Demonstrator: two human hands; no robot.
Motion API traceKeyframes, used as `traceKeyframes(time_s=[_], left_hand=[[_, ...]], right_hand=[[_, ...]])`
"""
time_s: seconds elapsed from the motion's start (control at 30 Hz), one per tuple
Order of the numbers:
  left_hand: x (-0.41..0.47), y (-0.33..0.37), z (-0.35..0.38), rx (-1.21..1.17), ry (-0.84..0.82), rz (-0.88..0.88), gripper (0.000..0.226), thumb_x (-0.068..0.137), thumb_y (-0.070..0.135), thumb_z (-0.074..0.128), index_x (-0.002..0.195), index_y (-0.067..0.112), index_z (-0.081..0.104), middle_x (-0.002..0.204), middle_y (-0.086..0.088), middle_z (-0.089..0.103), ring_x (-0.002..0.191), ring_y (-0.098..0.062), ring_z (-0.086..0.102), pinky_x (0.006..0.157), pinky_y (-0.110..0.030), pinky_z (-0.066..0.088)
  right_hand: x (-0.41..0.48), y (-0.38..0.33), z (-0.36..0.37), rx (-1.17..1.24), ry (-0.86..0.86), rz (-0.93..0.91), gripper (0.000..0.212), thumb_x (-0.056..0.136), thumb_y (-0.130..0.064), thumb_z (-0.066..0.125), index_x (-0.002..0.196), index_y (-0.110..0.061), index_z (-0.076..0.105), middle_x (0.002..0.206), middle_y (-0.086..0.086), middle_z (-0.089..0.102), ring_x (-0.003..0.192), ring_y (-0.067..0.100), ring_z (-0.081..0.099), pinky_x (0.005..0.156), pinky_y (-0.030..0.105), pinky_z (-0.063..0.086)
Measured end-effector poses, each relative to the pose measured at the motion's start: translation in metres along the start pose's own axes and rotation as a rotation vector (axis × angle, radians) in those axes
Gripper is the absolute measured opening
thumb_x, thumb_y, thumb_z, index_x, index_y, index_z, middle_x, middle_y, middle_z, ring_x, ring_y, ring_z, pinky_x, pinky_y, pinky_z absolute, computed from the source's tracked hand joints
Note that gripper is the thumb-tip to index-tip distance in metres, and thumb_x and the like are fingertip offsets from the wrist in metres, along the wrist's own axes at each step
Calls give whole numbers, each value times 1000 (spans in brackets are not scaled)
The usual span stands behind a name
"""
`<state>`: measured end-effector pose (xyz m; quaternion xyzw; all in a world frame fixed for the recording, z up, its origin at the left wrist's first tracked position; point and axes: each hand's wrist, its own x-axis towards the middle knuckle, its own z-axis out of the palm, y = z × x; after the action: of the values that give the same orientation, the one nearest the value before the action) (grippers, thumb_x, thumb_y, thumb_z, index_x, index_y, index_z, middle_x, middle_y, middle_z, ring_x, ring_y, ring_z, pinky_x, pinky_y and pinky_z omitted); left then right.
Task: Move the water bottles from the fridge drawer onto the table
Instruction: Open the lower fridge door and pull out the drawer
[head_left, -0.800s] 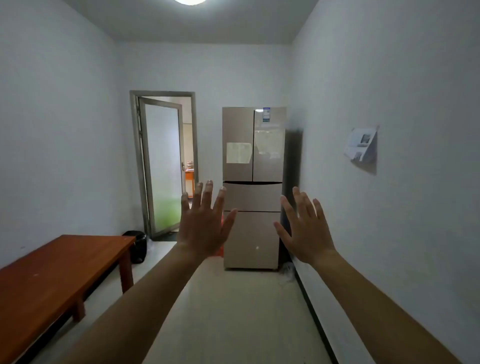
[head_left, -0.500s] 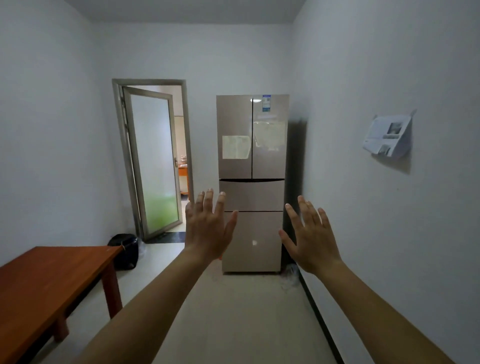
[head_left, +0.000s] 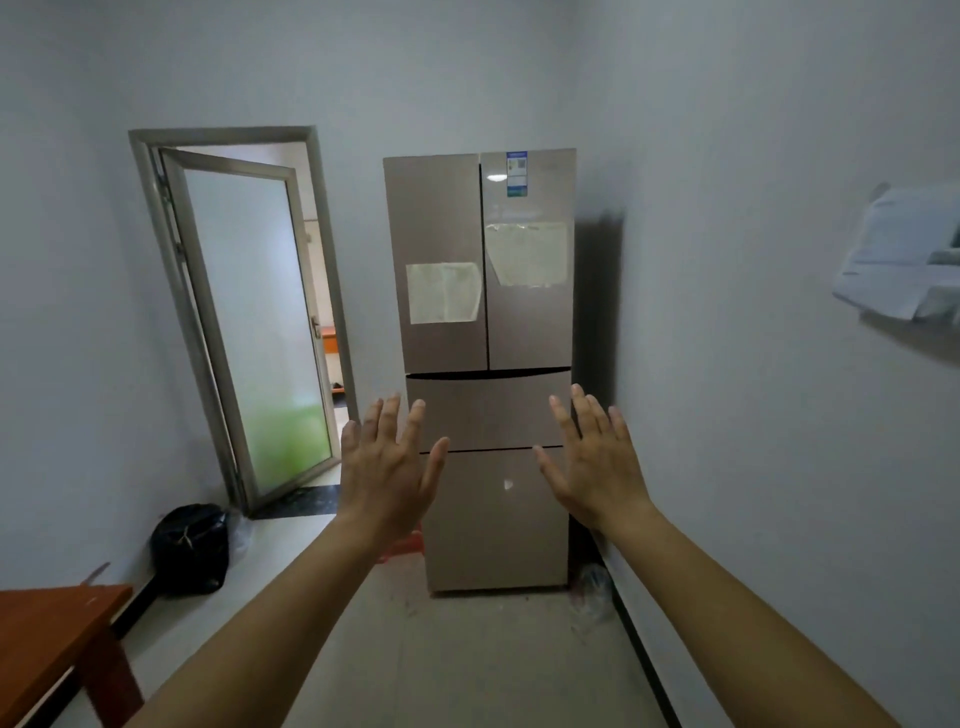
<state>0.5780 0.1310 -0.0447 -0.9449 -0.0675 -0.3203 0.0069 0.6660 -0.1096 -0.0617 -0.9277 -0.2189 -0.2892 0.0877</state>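
A tall beige fridge (head_left: 483, 270) stands against the far wall, its two upper doors closed. Below them the upper drawer (head_left: 488, 410) and lower drawer (head_left: 498, 514) are both closed, so no water bottles show. My left hand (head_left: 387, 467) is raised in front of the drawers' left side, fingers spread and empty. My right hand (head_left: 592, 462) is raised before their right side, also spread and empty. Neither hand touches the fridge. A corner of the brown wooden table (head_left: 47, 639) shows at the lower left.
An open glass door (head_left: 249, 332) stands left of the fridge. A black bin bag (head_left: 189, 548) sits on the floor near the table. Papers (head_left: 904, 260) hang on the right wall. Pale floor (head_left: 467, 660) runs up to the fridge.
The view has moved closer to the fridge, which now looks larger. The table has slid toward the lower left edge. Both hands stay raised and spread.
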Motion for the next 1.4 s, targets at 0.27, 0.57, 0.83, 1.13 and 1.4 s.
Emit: traceKeyframes(time_s=[0.27, 0.57, 0.83, 1.13, 1.4], left_hand=[[120, -89, 140, 34, -51, -39, 81, 93, 68, 3, 157, 24, 23, 165, -13, 13, 153, -31, 9, 119, -58, 13], [300, -169, 292, 40, -201, 42, 81, 88, 71, -9, 158, 30, 0, 167, -9, -6, 154, -28, -7, 122, -56, 6], [410, -189, 436, 21, -336, 83, 78, 92, 72, 1, 157, 31, -3, 167, -6, -10, 153, -27, -10, 123, -54, 4], [492, -201, 579, -196, -502, -221, 80, 95, 70, 24, 158, 24, 5, 167, -4, 1, 154, -26, 4, 122, -53, 18], [551, -246, 651, -435, -499, -426, 87, 90, 56, 60, 155, 18, 15, 160, -8, 27, 147, -31, 27, 117, -54, 31]], right_hand=[[150, -16, 149, 3, -54, -94, 76, 94, -61, 23, 158, -20, 13, 165, 13, 12, 152, 29, 13, 122, 51, 13], [324, -2, 290, -119, -151, -78, 75, 97, -61, 15, 159, -20, 4, 165, 13, 7, 153, 27, 10, 121, 44, 1], [430, 49, 411, -104, -202, 0, 73, 100, -59, 25, 158, -19, 7, 164, 14, 13, 151, 26, 16, 122, 45, 9], [548, 94, 553, -22, -329, -94, 83, 92, -62, 9, 156, -12, 23, 158, 16, 32, 145, 29, 31, 119, 45, 24], [618, 60, 647, 95, -483, -247, 69, 102, -52, 32, 158, -14, 18, 163, 11, 21, 150, 25, 20, 122, 39, 15]])
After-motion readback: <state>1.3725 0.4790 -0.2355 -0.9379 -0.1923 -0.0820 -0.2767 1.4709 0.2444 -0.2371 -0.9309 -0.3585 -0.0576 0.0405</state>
